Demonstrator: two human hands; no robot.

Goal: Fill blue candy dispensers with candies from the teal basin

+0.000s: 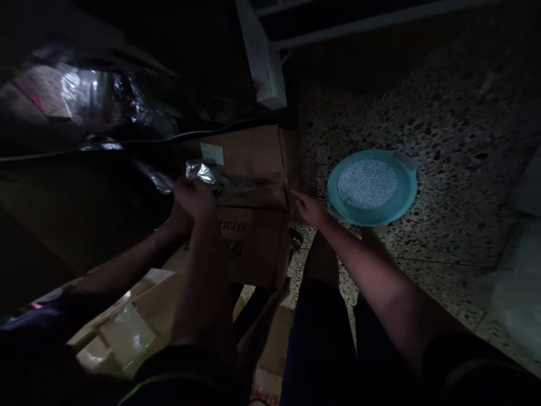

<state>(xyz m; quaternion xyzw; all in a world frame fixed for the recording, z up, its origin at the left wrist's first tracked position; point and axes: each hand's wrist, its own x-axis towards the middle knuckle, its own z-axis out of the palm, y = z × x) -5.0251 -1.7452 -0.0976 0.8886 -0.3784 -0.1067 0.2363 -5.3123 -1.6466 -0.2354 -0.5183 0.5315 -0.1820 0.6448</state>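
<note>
My left hand [196, 197] is closed at a shiny clear plastic bag [205, 171], over the top of a brown carton [249, 158]; its fingers are blurred. Close to the carton's right edge, my right hand [310, 208] holds nothing, its index finger stretched toward the cardboard. Dark printing and a pale label [212, 153] show on the carton. Another person's hand [180, 219] is just below my left hand, partly hidden by it. That person's other hand [281, 293] touches the carton's lower right corner.
A teal basin [406, 194] of small pale pellets [367, 183] stands on the speckled floor [456, 225]. Wrapped goods [93, 96] lie at upper left. Below is an open box [156, 304] with plastic-wrapped contents. A white post [268, 79] comes down at top centre.
</note>
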